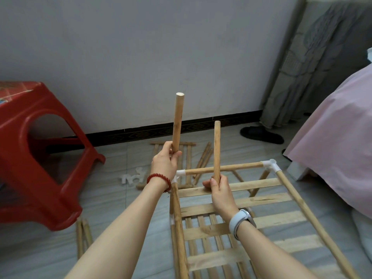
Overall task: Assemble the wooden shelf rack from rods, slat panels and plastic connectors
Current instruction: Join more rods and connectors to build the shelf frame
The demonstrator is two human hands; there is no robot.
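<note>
My left hand (165,161) grips the lower end of a wooden rod (178,121) and holds it upright. My right hand (218,190) grips a second upright rod (217,150) by its lower end. Both rods stand above the part-built rack (231,224), a frame of rods with slats across it. White plastic connectors sit at the rack's far left corner (179,174) and far right corner (270,165). Another slat panel (188,156) lies flat on the floor behind my hands. Loose white connectors (133,177) lie on the tiles to the left.
A red plastic stool (40,150) lies tipped at the left. Spare rods lie by the wall (204,160) and near my left forearm (83,234). A pink-covered bed (340,137) fills the right side, with a black slipper (261,134) and a grey curtain (314,61) behind.
</note>
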